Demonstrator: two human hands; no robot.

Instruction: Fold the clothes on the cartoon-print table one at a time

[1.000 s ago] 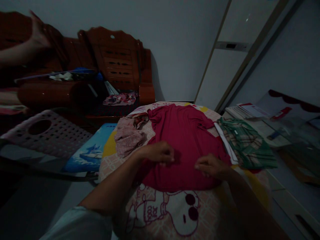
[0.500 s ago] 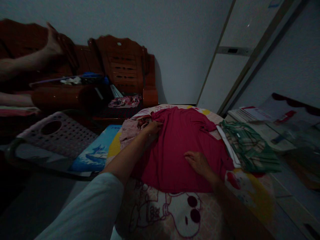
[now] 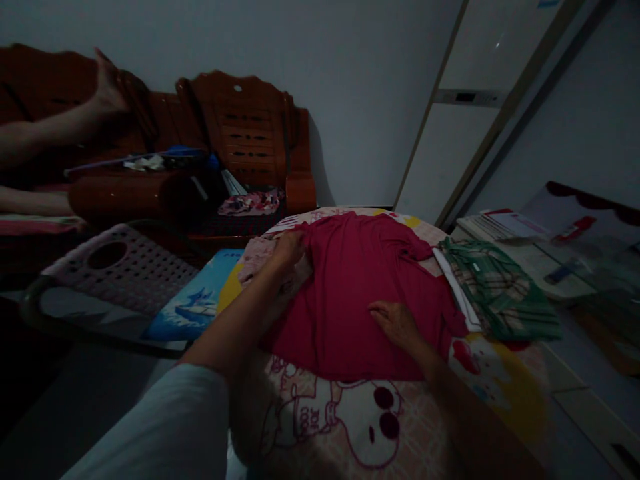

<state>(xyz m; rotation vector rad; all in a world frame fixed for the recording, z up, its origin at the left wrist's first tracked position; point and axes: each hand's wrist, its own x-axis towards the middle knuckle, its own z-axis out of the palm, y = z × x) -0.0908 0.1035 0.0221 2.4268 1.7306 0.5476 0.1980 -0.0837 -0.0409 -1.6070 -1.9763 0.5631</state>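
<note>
Nearest, one printed cloth [image 3: 425, 430] is lying under the magenta shirt [image 3: 345, 293], showing one dog figure in sunglasses on the shirt's near side. The single shirt is lying spread out, its sleeves toward the far end. Over the shirt's near right part, the right hand [image 3: 397, 322] is keeping the spot it had half a second ago, its fingers extending loosely and holding nothing that shows. The left hand [image 3: 290, 248], having shifted outward since then, is bending its fingers at the shirt's left sleeve; I cannot tell whether they are gripping. Left of the shirt, one pale pink garment [image 3: 256, 257] is lying crumpled; right of it, one white garment [image 3: 457, 293] and one green plaid garment [image 3: 500, 287] are lying close together. Beyond the shirt, to its left, another person's two bare legs [image 3: 60, 131] are showing by a wooden bench [image 3: 273, 113].
</note>
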